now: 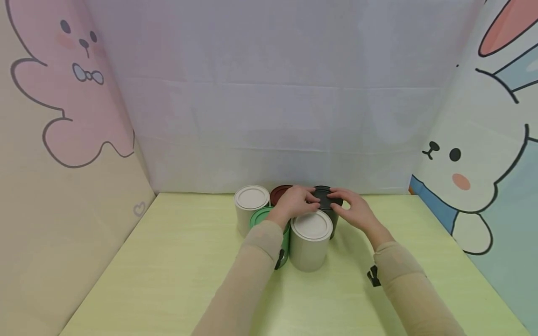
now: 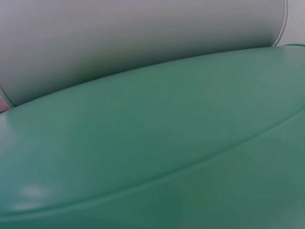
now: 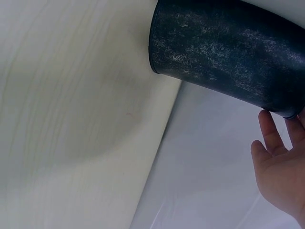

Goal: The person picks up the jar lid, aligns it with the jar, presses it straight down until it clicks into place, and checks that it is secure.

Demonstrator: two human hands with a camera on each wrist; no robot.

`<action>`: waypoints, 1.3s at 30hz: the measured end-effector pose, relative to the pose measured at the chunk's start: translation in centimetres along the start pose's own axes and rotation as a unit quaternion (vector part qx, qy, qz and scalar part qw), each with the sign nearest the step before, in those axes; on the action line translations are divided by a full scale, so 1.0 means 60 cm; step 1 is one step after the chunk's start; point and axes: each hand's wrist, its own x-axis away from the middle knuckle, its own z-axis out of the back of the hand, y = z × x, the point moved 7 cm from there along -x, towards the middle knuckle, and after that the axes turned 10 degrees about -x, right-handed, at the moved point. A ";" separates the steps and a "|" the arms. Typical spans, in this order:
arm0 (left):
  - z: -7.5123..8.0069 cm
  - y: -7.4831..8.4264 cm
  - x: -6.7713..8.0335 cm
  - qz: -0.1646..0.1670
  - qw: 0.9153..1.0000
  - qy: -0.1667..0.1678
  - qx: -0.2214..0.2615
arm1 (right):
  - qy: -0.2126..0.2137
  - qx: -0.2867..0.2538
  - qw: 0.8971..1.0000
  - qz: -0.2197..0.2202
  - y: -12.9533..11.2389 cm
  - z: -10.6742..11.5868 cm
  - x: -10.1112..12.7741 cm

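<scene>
A black lidded canister (image 1: 325,198) stands at the back right of a tight cluster. Over the left side of its lid reach the fingers of my left hand (image 1: 293,202), and my right hand (image 1: 357,213) has its extended fingertips at the lid's right side. In the right wrist view, this speckled dark canister (image 3: 224,52) has my right hand (image 3: 282,174) at its lid end, fingers spread. My left forearm crosses a green canister (image 1: 260,214), whose green side (image 2: 152,124) fills much of the left wrist view. A white canister (image 1: 310,247) stands in front of the black one.
Another white canister (image 1: 251,198) stands at the cluster's left, beside a dark red-lidded canister (image 1: 278,193) partly hidden by my left hand. The pale green table (image 1: 168,280) ends at a white back wall (image 1: 269,116), with cartoon-printed side walls.
</scene>
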 end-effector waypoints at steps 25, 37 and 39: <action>0.013 0.019 0.012 -0.023 0.998 0.048 -0.046 | 0.017 -0.039 0.999 -0.003 0.006 -0.005 0.005; 0.037 0.040 0.057 -0.041 0.995 0.091 0.018 | 0.013 -0.036 0.999 0.031 0.004 -0.008 0.010; 0.039 0.047 0.069 -0.050 0.994 0.099 0.020 | 0.016 -0.041 0.998 0.037 0.005 -0.008 0.011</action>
